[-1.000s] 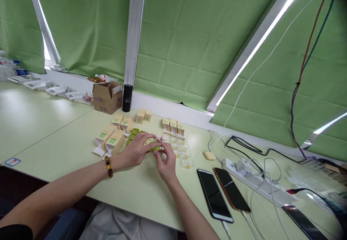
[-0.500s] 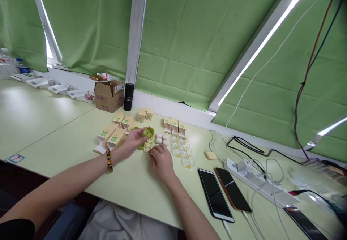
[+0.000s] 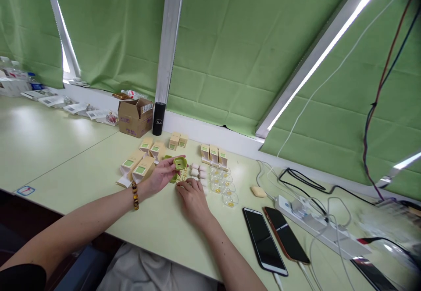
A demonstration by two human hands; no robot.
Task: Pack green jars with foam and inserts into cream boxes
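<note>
Left hand point(image 3: 161, 175) pinches a green square cup point(image 3: 180, 163); right hand point(image 3: 194, 199) sits low beside it

Head view: The left arm reaches in from the near left, its forearm slanting to the far right, with a beaded bracelet point(image 3: 135, 196) at the wrist. The left grip is closed on the cup: the thumb and fingers pinch its left and far sides. The cup lies at the right end of that grip, raised over the tabletop point(image 3: 158, 225), its hollow side turned toward the camera and a small dark slot showing in its floor.

The right arm comes in from the near right. Its hand is palm down, fingers bent and pointing far and left, just to the near right of the cup and apart from it. The fingertips are at the near edge of a group of small yellowish pieces point(image 3: 182, 175); whether the right grip pinches one cannot be told.

Another green piece point(image 3: 173, 179) shows partly behind the left hand. To the right of the yellowish pieces lie white rounded pieces point(image 3: 194, 172), then clear cups point(image 3: 230, 200) with yellow spots. Left of the left hand stand cream boxes point(image 3: 143, 169) with green labels.
</note>
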